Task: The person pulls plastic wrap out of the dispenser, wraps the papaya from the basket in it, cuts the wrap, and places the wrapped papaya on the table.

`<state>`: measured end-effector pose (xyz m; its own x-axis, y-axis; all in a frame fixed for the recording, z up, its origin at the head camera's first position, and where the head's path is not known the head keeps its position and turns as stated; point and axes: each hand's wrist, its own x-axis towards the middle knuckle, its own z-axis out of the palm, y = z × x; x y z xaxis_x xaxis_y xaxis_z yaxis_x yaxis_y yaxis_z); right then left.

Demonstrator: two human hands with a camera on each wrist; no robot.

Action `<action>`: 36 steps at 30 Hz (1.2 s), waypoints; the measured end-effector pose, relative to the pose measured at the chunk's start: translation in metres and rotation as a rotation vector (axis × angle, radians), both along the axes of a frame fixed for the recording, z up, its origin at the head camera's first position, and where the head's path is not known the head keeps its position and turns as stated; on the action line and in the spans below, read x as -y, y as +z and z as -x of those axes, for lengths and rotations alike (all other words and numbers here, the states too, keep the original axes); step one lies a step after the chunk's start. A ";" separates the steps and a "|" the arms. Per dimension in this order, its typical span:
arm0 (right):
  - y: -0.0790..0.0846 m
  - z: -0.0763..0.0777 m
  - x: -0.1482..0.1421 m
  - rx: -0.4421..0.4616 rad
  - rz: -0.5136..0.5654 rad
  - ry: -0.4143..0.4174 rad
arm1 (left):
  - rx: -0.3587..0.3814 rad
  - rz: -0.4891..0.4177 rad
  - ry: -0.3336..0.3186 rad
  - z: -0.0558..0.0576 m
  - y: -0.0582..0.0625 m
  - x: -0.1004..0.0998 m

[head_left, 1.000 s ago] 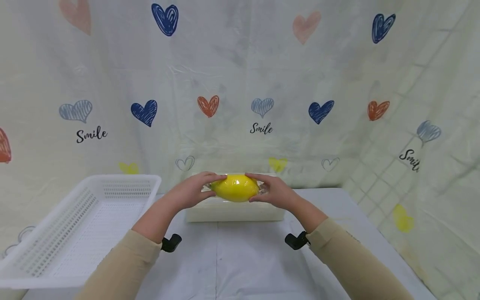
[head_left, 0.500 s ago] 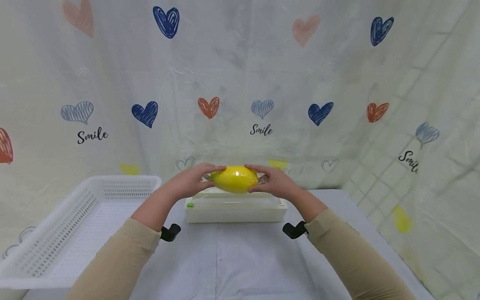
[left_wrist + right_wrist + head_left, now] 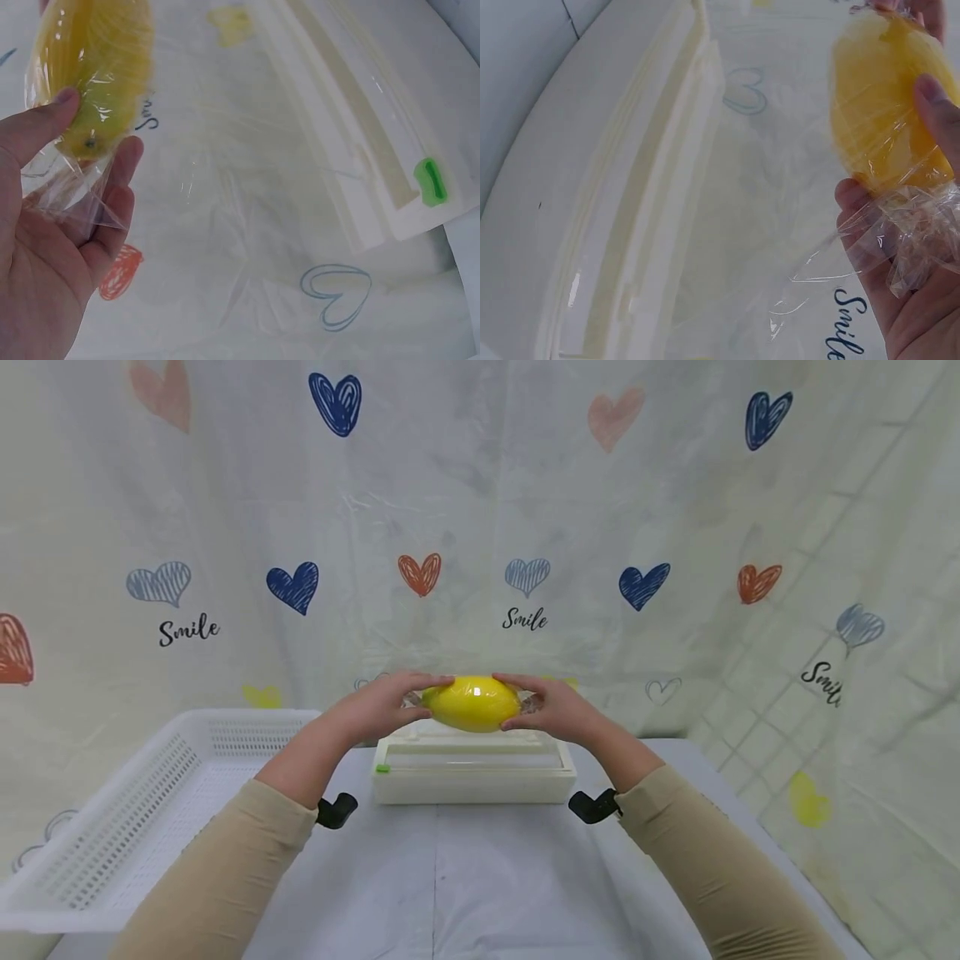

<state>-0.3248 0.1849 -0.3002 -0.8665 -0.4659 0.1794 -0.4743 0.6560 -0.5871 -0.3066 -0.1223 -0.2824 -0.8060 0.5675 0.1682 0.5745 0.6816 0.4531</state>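
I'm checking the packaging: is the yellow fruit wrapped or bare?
Wrapped: shiny clear film covers the yellow fruit and gathers in loose folds at both ends.

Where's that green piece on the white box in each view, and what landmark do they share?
Head: green piece below and left of centre.
Left wrist: green piece toward the right edge, mid-height.
Right wrist: not in it.
Shared landmark: wrapped yellow fruit.

Found fruit (image 3: 472, 703) inside film (image 3: 922, 234), between left hand (image 3: 372, 707) and right hand (image 3: 564, 712). Noted box (image 3: 474, 787) on table (image 3: 495, 885), below both hands. Located basket (image 3: 247, 716) left of hands — also left of box. Observed backdrop (image 3: 480, 485) behind hands, box and basket.
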 end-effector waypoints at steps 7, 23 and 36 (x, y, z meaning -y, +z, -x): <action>0.012 -0.003 -0.003 0.016 0.023 0.004 | -0.020 -0.003 -0.009 -0.001 0.011 -0.003; 0.033 -0.014 -0.007 0.003 0.050 -0.003 | -0.035 0.001 -0.003 -0.010 0.033 -0.007; 0.022 -0.037 -0.008 -0.018 0.025 0.091 | 0.007 -0.010 -0.022 -0.037 0.022 -0.001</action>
<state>-0.2881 0.1928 -0.2784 -0.8173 -0.5378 0.2070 -0.5420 0.5952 -0.5933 -0.2694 -0.1215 -0.2603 -0.7946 0.5833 0.1684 0.5860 0.6644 0.4638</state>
